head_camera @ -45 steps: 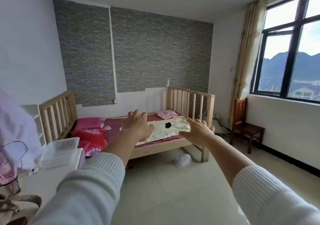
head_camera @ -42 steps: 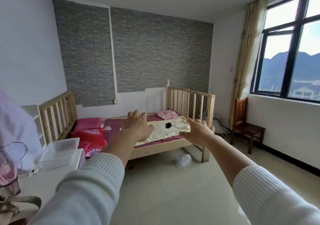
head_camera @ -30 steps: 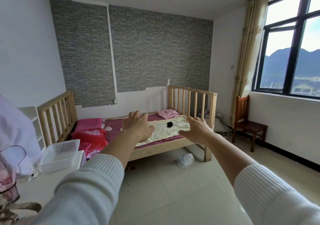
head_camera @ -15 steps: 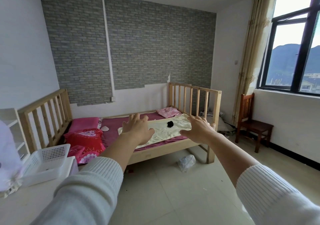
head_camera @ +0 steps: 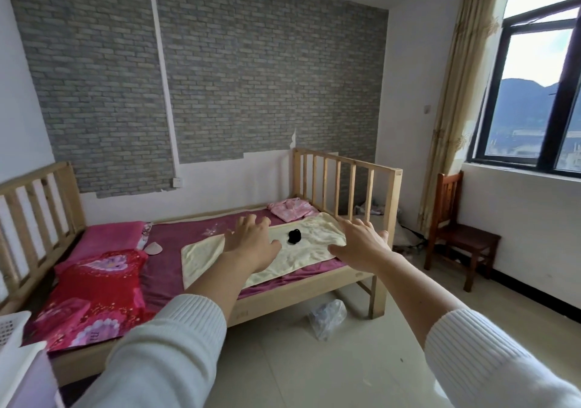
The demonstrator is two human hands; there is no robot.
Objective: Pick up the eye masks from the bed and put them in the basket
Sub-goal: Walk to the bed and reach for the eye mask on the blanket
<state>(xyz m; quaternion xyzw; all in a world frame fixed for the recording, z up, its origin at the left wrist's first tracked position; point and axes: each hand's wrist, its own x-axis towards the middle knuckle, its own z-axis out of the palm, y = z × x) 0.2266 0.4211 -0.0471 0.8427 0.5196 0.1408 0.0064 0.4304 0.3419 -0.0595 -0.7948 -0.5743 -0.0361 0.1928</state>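
Head view shows both arms stretched forward in white sleeves, palms down. Left hand and right hand have the fingers spread wide and hold nothing. Between the two hands, farther away, a black eye mask lies on a cream towel on the wooden bed, apart from the fingers. White basket stands at the near left edge.
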